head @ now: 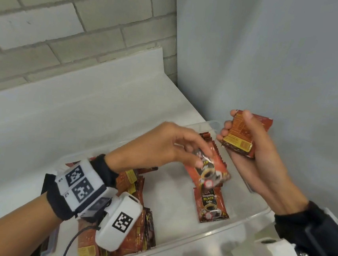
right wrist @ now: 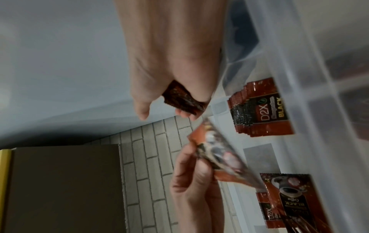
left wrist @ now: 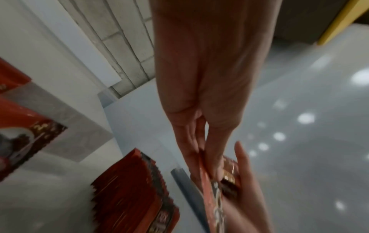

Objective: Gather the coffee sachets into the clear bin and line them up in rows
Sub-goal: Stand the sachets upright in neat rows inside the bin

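Left hand point(head: 162, 145) pinching one sachet point(head: 207, 168), right hand point(head: 250, 148) gripping a stack point(head: 238, 138): lay yours flush above the flat sachet point(head: 212, 206) in the clear bin point(head: 256, 214).

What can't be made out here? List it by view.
- Head view: the pile of sachets in the bin is partly covered by the left wrist and its camera.
- Head view: the stack in the right hand cannot be counted; fingers wrap it.
- All views: the print on the sachet pinched by the left hand is motion-blurred.
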Motion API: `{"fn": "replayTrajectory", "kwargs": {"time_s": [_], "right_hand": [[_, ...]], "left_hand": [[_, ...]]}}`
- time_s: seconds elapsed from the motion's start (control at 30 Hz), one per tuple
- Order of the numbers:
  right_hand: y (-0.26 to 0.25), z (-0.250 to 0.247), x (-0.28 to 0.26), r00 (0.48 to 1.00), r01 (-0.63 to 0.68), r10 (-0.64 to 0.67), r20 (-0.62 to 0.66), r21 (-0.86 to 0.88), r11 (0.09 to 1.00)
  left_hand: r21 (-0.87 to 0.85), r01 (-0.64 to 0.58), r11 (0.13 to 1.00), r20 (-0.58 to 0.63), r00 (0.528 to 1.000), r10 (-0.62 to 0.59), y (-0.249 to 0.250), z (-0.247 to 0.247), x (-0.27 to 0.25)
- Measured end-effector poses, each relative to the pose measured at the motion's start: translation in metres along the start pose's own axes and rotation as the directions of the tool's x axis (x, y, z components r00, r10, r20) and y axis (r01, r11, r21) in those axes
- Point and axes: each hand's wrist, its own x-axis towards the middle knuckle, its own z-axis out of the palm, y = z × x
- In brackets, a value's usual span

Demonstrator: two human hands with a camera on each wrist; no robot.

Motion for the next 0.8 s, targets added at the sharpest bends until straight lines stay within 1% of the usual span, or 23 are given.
{"fn": "replayTrajectory", "kwargs": {"time_s": [0.07, 0.17, 0.3, 0.47, 0.57, 0.6, 0.63, 0.67, 0.73, 0.8], "right_hand": [[0.001, -0.001, 0.001, 1.000, 0.004, -0.004, 0.000, 0.005, 1.000], [0.003, -0.001, 0.000, 1.000, -0.002, 0.002, 0.021, -0.022, 1.000], [0.003, 0.000, -0.001, 0.999, -0.004, 0.005, 0.041, -0.010, 1.000], [0.002, 0.000, -0.002, 0.999, -0.010, 0.010, 0.038, -0.003, 1.000], [0.001, 0.001, -0.004, 1.000, -0.009, 0.009, 0.030, -0.018, 1.000], [0.001, 0.001, -0.004, 1.000, -0.009, 0.010, 0.030, -0.018, 1.000], [0.001, 0.001, -0.004, 1.000, -0.010, 0.010, 0.027, -0.017, 1.000], [0.001, 0.001, -0.003, 1.000, -0.011, 0.011, 0.025, -0.017, 1.000], [0.001, 0.001, -0.003, 0.999, -0.012, 0.013, 0.029, -0.019, 1.000], [0.002, 0.001, -0.002, 0.999, -0.010, 0.011, 0.032, -0.019, 1.000]], "left_hand": [[0.112, -0.025, 0.993, 0.135, 0.991, 0.009, -0.004, 0.012, 0.001], [0.288, -0.106, 0.952, 0.311, 0.950, 0.012, -0.014, 0.032, 0.007], [0.417, -0.215, 0.883, 0.419, 0.908, 0.023, -0.021, 0.053, 0.014], [0.533, -0.299, 0.792, 0.473, 0.881, 0.014, -0.021, 0.065, 0.016], [0.650, -0.345, 0.677, 0.466, 0.885, 0.003, -0.018, 0.069, 0.011], [0.673, -0.349, 0.652, 0.457, 0.890, 0.004, -0.017, 0.070, 0.009], [0.682, -0.340, 0.648, 0.449, 0.893, -0.003, -0.015, 0.072, 0.007], [0.677, -0.321, 0.662, 0.448, 0.894, -0.024, -0.014, 0.074, 0.006], [0.637, -0.266, 0.723, 0.454, 0.888, -0.073, -0.015, 0.075, 0.007], [0.600, -0.216, 0.770, 0.442, 0.892, -0.095, -0.018, 0.075, 0.009]]}}
